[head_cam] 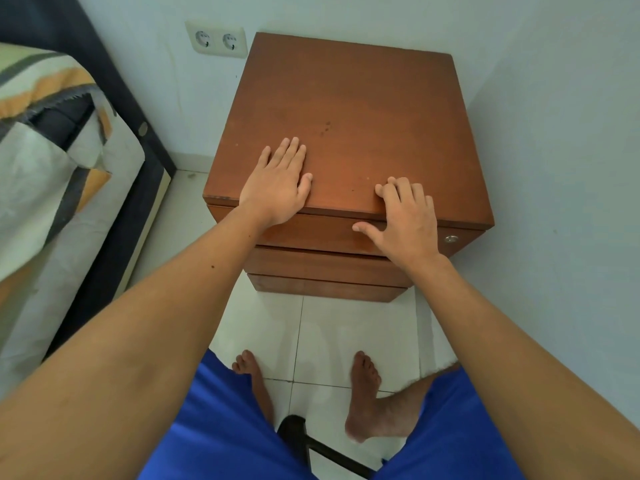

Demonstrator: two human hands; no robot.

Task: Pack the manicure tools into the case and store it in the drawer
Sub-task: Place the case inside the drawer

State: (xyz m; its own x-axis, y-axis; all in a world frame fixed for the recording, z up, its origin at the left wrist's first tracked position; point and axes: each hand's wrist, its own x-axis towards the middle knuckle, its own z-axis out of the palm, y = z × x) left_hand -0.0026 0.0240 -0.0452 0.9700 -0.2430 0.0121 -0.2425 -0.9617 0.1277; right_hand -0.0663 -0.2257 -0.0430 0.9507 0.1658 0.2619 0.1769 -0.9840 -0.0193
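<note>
A brown wooden bedside cabinet (pixel 353 109) stands against the wall, its three drawers pushed in. My left hand (pixel 277 185) lies flat, palm down, on the front left of the cabinet top. My right hand (pixel 405 220) rests over the front edge, fingers on the top and thumb against the top drawer front (pixel 318 233). Neither hand holds anything. No manicure tools and no case are in view.
A bed with a patterned cover (pixel 52 161) and a dark frame stands close on the left. A double wall socket (pixel 216 39) sits behind the cabinet. White walls close in at the back and right. My bare feet rest on white floor tiles (pixel 311 334); a dark chair part (pixel 298 438) shows below.
</note>
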